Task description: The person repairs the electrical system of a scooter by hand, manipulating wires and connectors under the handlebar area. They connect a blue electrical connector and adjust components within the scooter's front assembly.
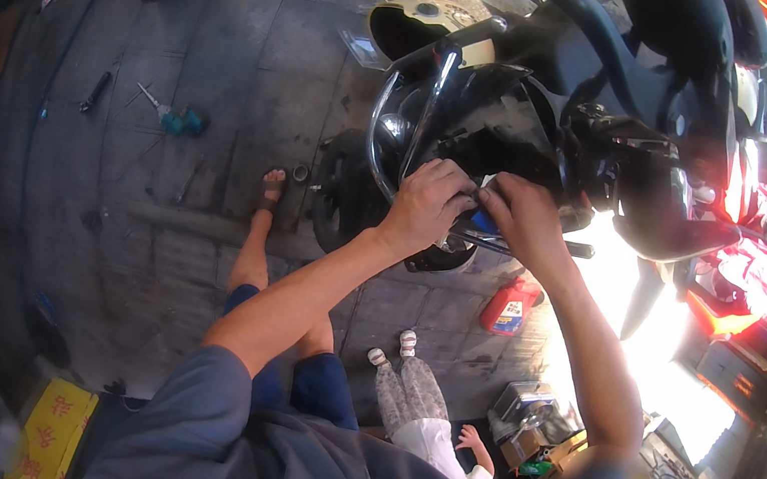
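Fingers (458, 185) of L hand (427, 208) & R hand (524, 225) curl in close at small blue piece (485, 222), just beside curved tubular chrome rail (376, 127); can't tell if gripped. Risk: piece could slip & drop below rail w/ loose fingertip hold.

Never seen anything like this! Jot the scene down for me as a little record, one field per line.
Left hand: fingers bent, close to the right hand
Right hand: fingers bent, pointing inward
By the fingertips: something blue, too small to identify
Vehicle: dark, with a chrome bar
Ground, left: teal tool
Ground, right: red bottle
Nearby: person in white top
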### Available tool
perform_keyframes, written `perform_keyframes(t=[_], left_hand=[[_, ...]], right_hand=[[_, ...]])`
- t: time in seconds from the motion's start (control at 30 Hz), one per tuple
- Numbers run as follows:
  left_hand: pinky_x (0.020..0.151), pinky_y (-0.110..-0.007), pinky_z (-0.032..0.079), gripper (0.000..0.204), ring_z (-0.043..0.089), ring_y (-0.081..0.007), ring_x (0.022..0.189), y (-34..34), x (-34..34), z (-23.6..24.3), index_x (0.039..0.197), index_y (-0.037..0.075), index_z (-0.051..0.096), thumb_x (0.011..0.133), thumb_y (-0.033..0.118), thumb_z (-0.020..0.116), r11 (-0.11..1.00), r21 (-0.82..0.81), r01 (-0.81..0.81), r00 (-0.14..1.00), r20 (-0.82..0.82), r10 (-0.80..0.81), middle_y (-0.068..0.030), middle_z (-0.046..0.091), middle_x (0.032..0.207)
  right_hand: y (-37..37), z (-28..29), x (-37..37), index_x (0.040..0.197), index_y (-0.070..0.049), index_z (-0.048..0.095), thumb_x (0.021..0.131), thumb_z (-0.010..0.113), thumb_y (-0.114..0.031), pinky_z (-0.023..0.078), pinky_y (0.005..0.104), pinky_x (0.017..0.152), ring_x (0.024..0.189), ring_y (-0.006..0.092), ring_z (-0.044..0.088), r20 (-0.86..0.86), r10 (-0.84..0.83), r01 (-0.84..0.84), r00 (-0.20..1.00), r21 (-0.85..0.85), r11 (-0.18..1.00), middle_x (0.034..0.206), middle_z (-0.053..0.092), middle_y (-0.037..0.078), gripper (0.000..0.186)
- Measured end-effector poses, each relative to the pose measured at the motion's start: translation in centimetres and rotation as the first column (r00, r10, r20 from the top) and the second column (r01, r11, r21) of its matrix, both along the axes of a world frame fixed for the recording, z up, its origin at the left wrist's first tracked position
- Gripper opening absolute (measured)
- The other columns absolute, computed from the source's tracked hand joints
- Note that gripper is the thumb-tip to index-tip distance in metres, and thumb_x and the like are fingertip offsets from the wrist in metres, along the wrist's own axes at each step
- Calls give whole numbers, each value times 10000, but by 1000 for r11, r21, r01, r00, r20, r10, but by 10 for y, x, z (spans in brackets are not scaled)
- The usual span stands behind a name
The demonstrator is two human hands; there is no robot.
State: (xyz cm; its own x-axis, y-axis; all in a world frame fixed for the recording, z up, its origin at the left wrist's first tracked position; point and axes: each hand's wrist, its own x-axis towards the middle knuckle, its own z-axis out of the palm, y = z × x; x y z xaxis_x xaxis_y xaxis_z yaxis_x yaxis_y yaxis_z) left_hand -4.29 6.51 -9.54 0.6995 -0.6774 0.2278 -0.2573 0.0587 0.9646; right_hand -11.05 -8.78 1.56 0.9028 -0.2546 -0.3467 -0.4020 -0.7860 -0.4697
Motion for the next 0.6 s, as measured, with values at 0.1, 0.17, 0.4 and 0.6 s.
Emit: perform_keyframes(t=[0.1,0.17,0.4,0.6], left_hand=[[823,-372,525,178,659,-299,943,2,8,6,985,-15,709,816,28,747,996,42,76,992,-106,-71,-110,663,979],[828,-350,523,187,660,-268,947,5,14,4,1012,-8,718,835,45,747,987,48,150,974,-178,-140,-102,662,1002],[811,-348,520,224,645,-249,944,7,22,11,1063,19,725,846,65,751,968,63,242,964,-125,-233,-97,634,963],[793,-363,501,221,632,-266,914,-2,22,11,1052,31,729,833,52,754,964,29,263,964,-54,-261,-88,608,916]], right_hand=[[0,5,0,909,-1,629,953,645,-214,493,493,748,891,412,654,-11,-10,10,1000,47,999,876,656,192,219],[-2,8,-2,920,-5,632,950,646,-212,495,497,760,895,410,655,-25,-20,22,999,82,996,894,660,191,210],[1,4,-18,988,-22,649,932,653,-186,504,497,765,918,397,655,61,19,-19,998,5,1000,943,669,177,173],[7,3,-23,1003,-39,653,914,667,-171,521,468,748,904,362,665,76,68,-58,995,-127,990,900,655,145,159]])
